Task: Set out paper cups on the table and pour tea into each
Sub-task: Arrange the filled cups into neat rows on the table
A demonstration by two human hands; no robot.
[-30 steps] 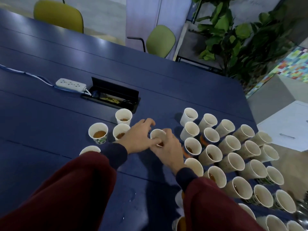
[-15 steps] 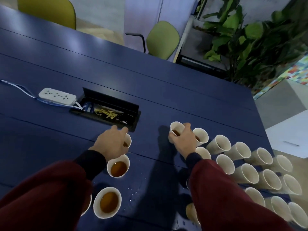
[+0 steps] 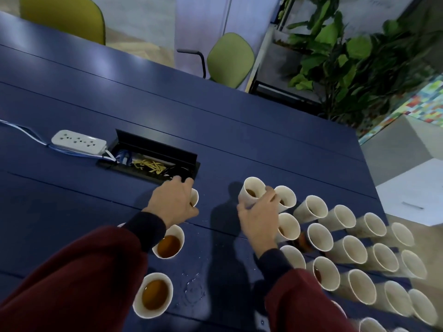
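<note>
On the dark blue table [image 3: 72, 200], my left hand [image 3: 173, 203] covers and grips a white paper cup [image 3: 194, 197]; only its right rim shows. My right hand [image 3: 257, 218] is wrapped around another paper cup [image 3: 251, 191] with a little tea in it, tilted slightly left, at the near-left corner of a large group of white paper cups [image 3: 354, 250]. Some of those hold tea. Two cups filled with tea [image 3: 169, 243] [image 3: 153, 294] stand near my left sleeve.
An open black cable box [image 3: 153, 161] with yellow strips sits just beyond my left hand, beside a white power strip [image 3: 78, 142] with a blue cord. Spilled drops [image 3: 194, 283] wet the table between my arms. Green chairs [image 3: 230, 59] and plants [image 3: 354, 58] stand beyond the far edge.
A second ago both hands met on one cup at the centre. They have since separated: the left went to a cup by the cable box, the right to a cup at the group's corner.
</note>
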